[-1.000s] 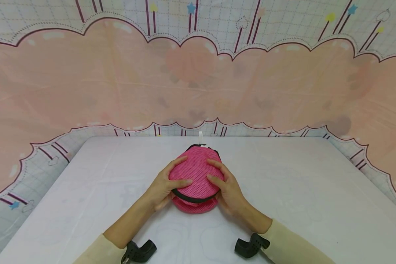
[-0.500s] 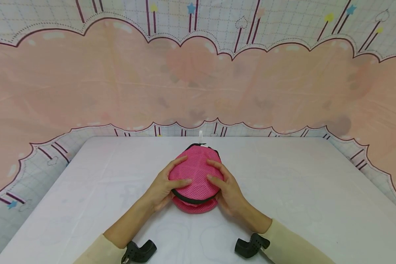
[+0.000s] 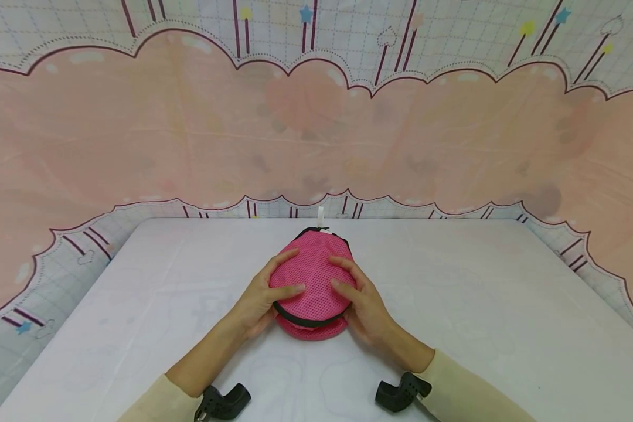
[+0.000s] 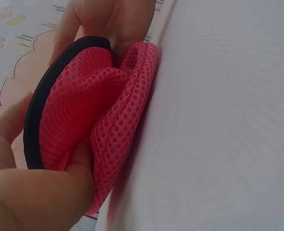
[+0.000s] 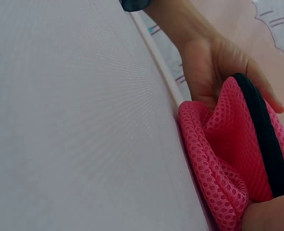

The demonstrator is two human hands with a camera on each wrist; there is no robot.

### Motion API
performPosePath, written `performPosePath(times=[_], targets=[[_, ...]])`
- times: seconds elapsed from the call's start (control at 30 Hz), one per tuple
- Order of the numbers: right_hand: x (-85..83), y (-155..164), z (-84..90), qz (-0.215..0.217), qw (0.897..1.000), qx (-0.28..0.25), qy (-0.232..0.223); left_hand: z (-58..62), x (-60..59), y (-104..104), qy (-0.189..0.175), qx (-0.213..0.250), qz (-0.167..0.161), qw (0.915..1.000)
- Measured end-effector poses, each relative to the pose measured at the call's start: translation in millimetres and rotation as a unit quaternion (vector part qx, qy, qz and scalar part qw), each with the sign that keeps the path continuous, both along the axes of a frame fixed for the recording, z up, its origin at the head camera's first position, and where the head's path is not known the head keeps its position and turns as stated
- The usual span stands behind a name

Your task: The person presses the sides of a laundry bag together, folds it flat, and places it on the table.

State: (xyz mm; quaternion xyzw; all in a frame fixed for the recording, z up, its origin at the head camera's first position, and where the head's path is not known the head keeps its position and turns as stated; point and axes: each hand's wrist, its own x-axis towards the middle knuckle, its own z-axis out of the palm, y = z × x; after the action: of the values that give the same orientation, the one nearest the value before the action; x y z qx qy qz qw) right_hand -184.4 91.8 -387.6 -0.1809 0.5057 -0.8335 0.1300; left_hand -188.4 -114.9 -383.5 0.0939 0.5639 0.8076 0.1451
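Observation:
A pink mesh laundry bag (image 3: 312, 269) with a black zipper edge stands at the middle of the white table, held between both hands. My left hand (image 3: 261, 299) grips its left side, thumb and fingertips spread over the upper face. On the opposite side my right hand (image 3: 366, 299) grips it in much the same way. In the left wrist view, the black zipper band (image 4: 33, 125) curves along the rim, and soft mesh folds (image 4: 120, 120) sag between the two layers. The fingers behind the bag are hidden in the head view. A small white tag (image 3: 320, 217) sticks up at its far end.
The white table (image 3: 480, 281) spreads out on both sides of the bag. Behind it hangs a peach and white patterned cloth (image 3: 216, 140). Black wrist-camera mounts (image 3: 227, 401) sit at both sleeve cuffs, low over the near part of the table.
The bag's far end and white tag have risen very slightly in the head view, and the left thumb has shifted a touch leftward. Both hands keep their grip.

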Motion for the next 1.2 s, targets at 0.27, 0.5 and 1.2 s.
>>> performPosePath(times=[0.27, 0.5, 1.2], targets=[[-0.5, -0.1, -0.1, 0.019, 1.000, -0.002, 0.000, -0.2, 0.5, -0.8, -0.007, -0.004, 0.001, 1.0000], [-2.9, 1.1, -1.2, 0.025, 0.999, -0.019, -0.009, -1.1, 0.7, 0.4, -0.009, 0.001, 0.000, 1.0000], [-4.6, 5.0, -3.3, 0.057, 0.997, -0.044, -0.033, 0.3, 1.6, -1.1, -0.019, -0.012, -0.042, 0.9989]])
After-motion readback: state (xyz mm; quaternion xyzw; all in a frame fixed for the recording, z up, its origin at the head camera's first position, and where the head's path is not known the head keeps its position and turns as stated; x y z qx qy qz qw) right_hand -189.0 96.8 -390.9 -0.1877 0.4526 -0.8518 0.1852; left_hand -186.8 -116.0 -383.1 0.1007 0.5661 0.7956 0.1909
